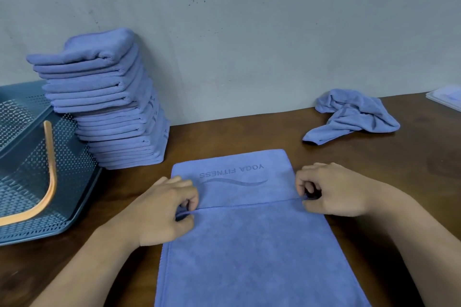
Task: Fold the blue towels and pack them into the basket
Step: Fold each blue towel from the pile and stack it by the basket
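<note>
Blue microfibre, flat on the dark wooden worktop (399, 169), dead centre: the towel (249, 252), "YOGA FITNESS" lettering upside down at its far end. Pinching the edge of the near flap at both corners: left hand (162, 209) with fingers and thumb curled tight on the left corner, right hand (331, 189) doing the same on the right corner, nothing else in either grip. Looks like a fold in the making, with that edge drawn across the lower layer and lying just short of the lettering (not squared off yet, by the look of it).

Over on the left, against the wall (249, 32): a tall, leaning stack of folded towels (107, 107), so plenty of folding done. Just beside its foot, the blue perforated basket (30, 182) with an orange handle (52, 182), and no towel to be seen in the part in view; no packing begun, going by that. Far right, near the wall: one crumpled towel (354, 117), unfolded, well apart from the rest. Folding nearly through, then: this one to finish, one more after it, and the whole packing stage to come.
</note>
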Demonstrator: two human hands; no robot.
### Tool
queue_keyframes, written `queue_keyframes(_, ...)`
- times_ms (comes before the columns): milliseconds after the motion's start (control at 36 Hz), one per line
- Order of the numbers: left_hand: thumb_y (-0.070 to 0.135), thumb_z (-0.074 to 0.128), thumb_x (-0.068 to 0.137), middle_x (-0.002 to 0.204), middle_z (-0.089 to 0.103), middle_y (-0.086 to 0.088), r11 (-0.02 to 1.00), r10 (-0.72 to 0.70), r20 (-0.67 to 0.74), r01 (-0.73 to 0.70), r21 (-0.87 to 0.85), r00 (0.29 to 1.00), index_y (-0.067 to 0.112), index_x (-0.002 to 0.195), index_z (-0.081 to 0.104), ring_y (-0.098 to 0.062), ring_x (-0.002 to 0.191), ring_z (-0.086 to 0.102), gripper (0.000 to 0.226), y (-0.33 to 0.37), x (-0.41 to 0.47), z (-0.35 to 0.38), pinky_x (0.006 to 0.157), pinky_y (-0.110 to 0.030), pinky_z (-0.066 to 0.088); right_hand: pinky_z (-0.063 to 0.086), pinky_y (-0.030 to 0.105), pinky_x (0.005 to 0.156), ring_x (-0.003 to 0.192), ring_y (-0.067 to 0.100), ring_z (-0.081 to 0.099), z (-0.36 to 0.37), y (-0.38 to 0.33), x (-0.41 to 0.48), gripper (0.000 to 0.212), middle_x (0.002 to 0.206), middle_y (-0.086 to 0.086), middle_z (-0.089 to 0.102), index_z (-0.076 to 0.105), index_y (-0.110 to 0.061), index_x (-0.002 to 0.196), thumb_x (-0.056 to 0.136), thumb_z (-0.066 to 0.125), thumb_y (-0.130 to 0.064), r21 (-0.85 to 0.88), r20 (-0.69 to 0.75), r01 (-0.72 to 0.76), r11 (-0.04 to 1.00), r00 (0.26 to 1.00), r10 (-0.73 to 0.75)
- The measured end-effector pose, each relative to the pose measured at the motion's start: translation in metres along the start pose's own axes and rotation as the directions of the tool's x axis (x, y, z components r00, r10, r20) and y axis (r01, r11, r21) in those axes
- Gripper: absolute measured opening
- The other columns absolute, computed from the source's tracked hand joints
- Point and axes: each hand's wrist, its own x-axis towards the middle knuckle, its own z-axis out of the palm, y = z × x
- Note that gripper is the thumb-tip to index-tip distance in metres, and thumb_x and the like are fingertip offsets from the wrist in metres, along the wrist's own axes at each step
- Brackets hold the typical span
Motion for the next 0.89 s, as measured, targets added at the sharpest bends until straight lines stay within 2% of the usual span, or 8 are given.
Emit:
queue_keyframes(194, 0.025, 0.054, 0.073, 0.080, 0.048, 0.006, 0.987, 0.040, -0.029, -0.044, -0.153, 0.999, 0.030, 0.071, 0.041, -0.017, 0.081, 0.047, 0.014, 0.007, -0.002, -0.003, 0.079, -0.025, 0.034, 0.043, 0.028, 0.082, 0.089, 0.011, 0.053, 0.003, -0.004, 0.000, 0.013, 0.087, -0.012, 0.058, 0.057, -0.027, 0.076, 0.077, 0.067, -0.035, 0.015, -0.004, 0.029, 0.999, 1.000, -0.029)
queue_keyframes(306, 0.003, 0.055, 0.073, 0.075, 0.044, -0.001, 0.881, 0.043, -0.126, -0.097, -0.463, 0.991, 0.017, 0.068, 0.042, -0.019, 0.071, 0.038, 0.020, 0.016, -0.004, -0.013, 0.065, -0.031, 0.028, 0.036, 0.035, 0.065, 0.066, 0.012, 0.043, -0.003, -0.010, -0.003, 0.013, 0.075, -0.005, 0.051, 0.051, -0.015, 0.072, 0.079, 0.061, -0.020, 0.298, -0.100, 0.100, 0.949, 0.992, -0.074)
queue_keyframes(417, 0.026, 0.058, 0.088, 0.075, 0.050, -0.012, 0.721, -0.252, -0.274, -0.009, -0.693, 0.928, 0.010, 0.078, 0.052, -0.026, 0.069, 0.043, 0.020, 0.016, 0.002, -0.012, 0.067, -0.039, 0.030, 0.038, 0.037, 0.062, 0.063, 0.016, 0.043, 0.007, -0.020, 0.010, 0.012, 0.070, 0.000, 0.050, 0.052, -0.014, 0.085, 0.094, 0.056, -0.020, 0.672, -0.326, 0.120, 0.731, 0.934, 0.146)
queue_keyframes(472, 0.039, 0.059, 0.099, 0.080, 0.064, 0.004, 0.659, -0.500, -0.279, 0.151, -0.737, 0.820, 0.020, 0.095, 0.060, -0.016, 0.075, 0.056, 0.019, 0.012, 0.011, -0.006, 0.072, -0.037, 0.037, 0.050, 0.032, 0.060, 0.063, 0.015, 0.054, 0.017, -0.022, 0.023, 0.002, 0.082, -0.007, 0.065, 0.060, -0.024, 0.106, 0.103, 0.060, -0.025, 0.770, -0.353, 0.088, 0.632, 0.884, 0.307)
queue_keyframes(528, 0.047, 0.059, 0.105, 0.097, 0.072, 0.015, 0.629, -0.617, -0.236, 0.290, -0.721, 0.751, 0.035, 0.114, 0.059, 0.000, 0.090, 0.063, 0.015, 0.006, 0.017, 0.004, 0.078, -0.026, 0.042, 0.057, 0.030, 0.065, 0.074, 0.010, 0.065, 0.029, -0.021, 0.034, 0.027, 0.101, -0.012, 0.069, 0.057, -0.041, 0.127, 0.103, 0.064, -0.032, 0.810, -0.347, 0.075, 0.581, 0.861, 0.372)
queue_keyframes(611, 0.042, 0.065, 0.102, 0.100, 0.074, 0.009, 0.680, -0.596, -0.261, 0.304, -0.668, 0.760, 0.042, 0.140, 0.046, -0.002, 0.103, 0.066, 0.043, -0.009, 0.019, 0.019, 0.083, -0.022, 0.043, 0.057, 0.033, 0.077, 0.081, 0.006, 0.065, 0.044, -0.013, 0.041, 0.031, 0.093, -0.018, 0.068, 0.059, -0.050, 0.123, 0.101, 0.068, -0.030, 0.686, -0.394, 0.064, 0.725, 0.870, 0.296)
queue_keyframes(722, 0.021, 0.068, 0.100, 0.088, 0.069, 0.003, 0.741, -0.529, -0.275, 0.278, -0.612, 0.803, 0.043, 0.123, 0.057, -0.017, 0.078, 0.068, 0.033, -0.014, 0.020, 0.022, 0.076, -0.041, 0.054, 0.045, 0.017, 0.065, 0.064, 0.003, 0.055, 0.051, -0.012, 0.045, 0.022, 0.074, -0.009, 0.062, 0.071, -0.042, 0.106, 0.098, 0.071, -0.021, 0.585, -0.431, 0.040, 0.810, 0.862, 0.268)
queue_keyframes(889, 0.005, 0.061, 0.097, 0.059, 0.049, -0.004, 0.754, -0.534, -0.321, 0.268, -0.600, 0.782, 0.035, 0.101, 0.072, -0.015, 0.053, 0.043, 0.032, -0.018, 0.021, 0.025, 0.051, -0.025, 0.035, 0.042, 0.014, 0.065, 0.068, 0.004, 0.056, 0.055, -0.010, 0.049, 0.031, 0.075, -0.018, 0.058, 0.071, -0.039, 0.115, 0.099, 0.067, -0.014, 0.531, -0.450, 0.016, 0.847, 0.852, 0.266)
